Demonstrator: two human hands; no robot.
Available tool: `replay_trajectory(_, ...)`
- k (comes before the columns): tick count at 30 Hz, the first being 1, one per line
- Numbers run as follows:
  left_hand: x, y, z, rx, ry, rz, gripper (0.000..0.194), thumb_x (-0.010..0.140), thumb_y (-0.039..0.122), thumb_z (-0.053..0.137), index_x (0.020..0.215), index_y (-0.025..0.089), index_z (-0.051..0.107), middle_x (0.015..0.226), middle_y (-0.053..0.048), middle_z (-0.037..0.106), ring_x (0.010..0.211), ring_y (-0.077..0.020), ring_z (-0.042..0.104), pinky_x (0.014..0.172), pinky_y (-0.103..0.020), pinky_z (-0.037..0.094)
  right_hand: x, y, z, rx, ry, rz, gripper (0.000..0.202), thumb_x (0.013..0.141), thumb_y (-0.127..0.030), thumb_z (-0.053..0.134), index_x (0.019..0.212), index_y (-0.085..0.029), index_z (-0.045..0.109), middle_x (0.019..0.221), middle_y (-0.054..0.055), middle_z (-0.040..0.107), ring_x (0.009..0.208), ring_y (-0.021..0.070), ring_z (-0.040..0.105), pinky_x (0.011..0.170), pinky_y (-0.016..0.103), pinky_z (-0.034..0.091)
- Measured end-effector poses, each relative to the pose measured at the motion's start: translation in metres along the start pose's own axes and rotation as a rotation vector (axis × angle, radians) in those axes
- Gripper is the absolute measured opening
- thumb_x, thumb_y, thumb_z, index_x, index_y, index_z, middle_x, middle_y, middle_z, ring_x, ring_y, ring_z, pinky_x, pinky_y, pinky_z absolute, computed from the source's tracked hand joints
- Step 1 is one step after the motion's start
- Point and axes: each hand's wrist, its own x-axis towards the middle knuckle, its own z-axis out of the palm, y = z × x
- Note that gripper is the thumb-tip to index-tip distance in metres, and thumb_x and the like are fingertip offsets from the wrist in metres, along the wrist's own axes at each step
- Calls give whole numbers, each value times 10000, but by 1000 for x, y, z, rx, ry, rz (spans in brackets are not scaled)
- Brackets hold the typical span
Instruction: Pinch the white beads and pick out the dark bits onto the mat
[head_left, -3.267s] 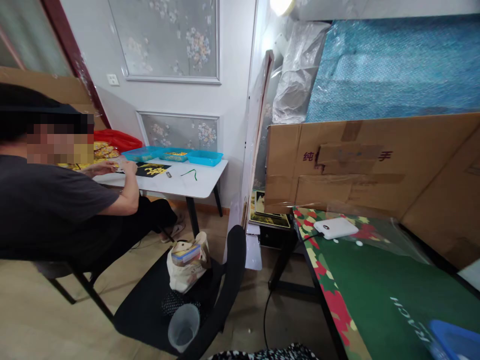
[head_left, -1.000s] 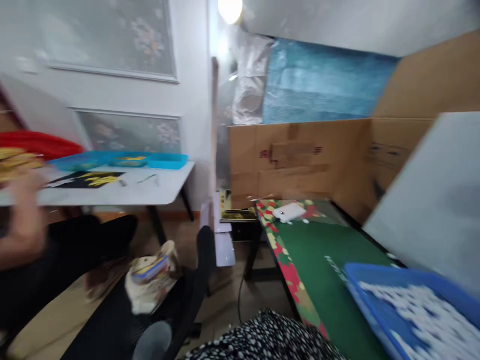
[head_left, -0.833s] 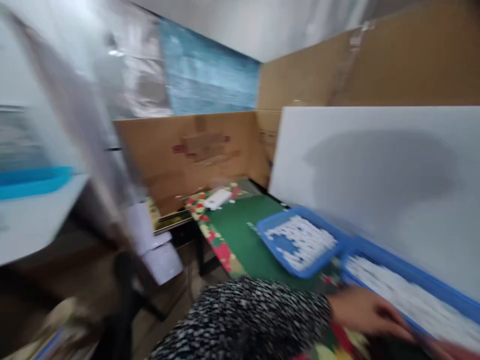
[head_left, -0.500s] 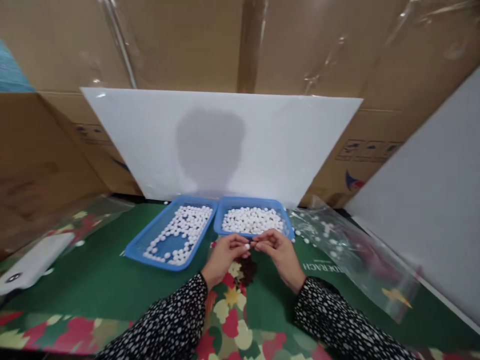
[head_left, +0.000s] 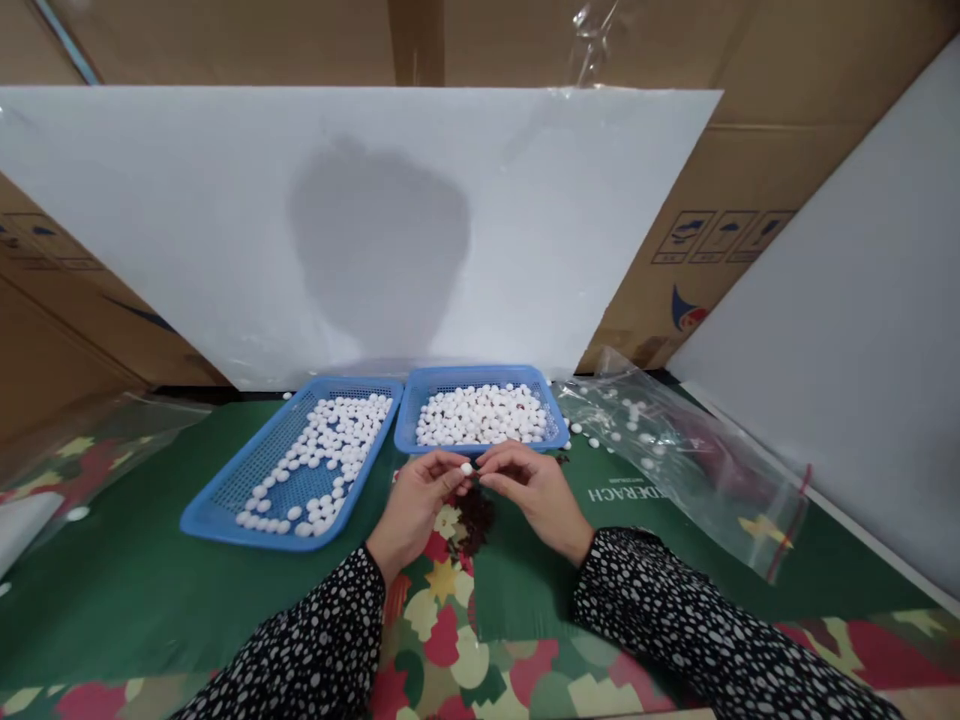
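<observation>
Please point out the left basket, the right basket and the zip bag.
left basket [head_left: 232,492]: head view, bare mesh floor
right basket [head_left: 476,376]: head view, back wall
zip bag [head_left: 720,478]: head view, middle

Desk [head_left: 135,610] under green printed covering [head_left: 540,600], front edge patterned in red, cream and green leaf-like shapes, patterned strip also running up the middle, white lettering right of centre. On it: two blue mesh baskets [head_left: 225,500] side by side, left one angled, both holding small white balls [head_left: 480,415]. Dark reddish-brown bits [head_left: 472,520] in a small pile in front of the right basket. Clear plastic bag [head_left: 697,470] at right, a few loose white balls near it. White device [head_left: 26,525] at left edge, partly cut off, loose white piece [head_left: 77,513] just beside it.
</observation>
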Motion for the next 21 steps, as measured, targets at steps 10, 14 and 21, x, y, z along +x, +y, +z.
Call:
replay_trajectory(10, -1, -1, 3, 74, -7, 16, 178, 684, 255, 825, 773, 140, 723, 660, -18, 666, 606, -111, 564, 601, -213, 455, -2, 3, 1, 3, -65, 49, 100, 849, -293, 695, 798, -208, 683, 940, 34, 696, 890, 191, 642, 832, 322, 494)
replay_trajectory(14, 0, -2, 1, 95, 6, 65, 133, 685, 221, 814, 750, 147, 725, 674, -14, 675, 603, -110, 564, 602, -213, 459, -3, 1, 2, -20, -62, 40, 86, 858, -278, 682, 804, -211, 681, 969, 36, 700, 922, 193, 645, 855, 324, 492)
replay_trajectory(21, -2, -1, 1, 192, 32, 112, 97, 662, 204, 801, 709, 154, 731, 653, -21, 682, 604, -135, 581, 609, -237, 472, -4, 0, 4, -26, -57, 42, 109, 853, -303, 685, 805, -206, 678, 944, 42, 711, 898, 200, 652, 843, 340, 504)
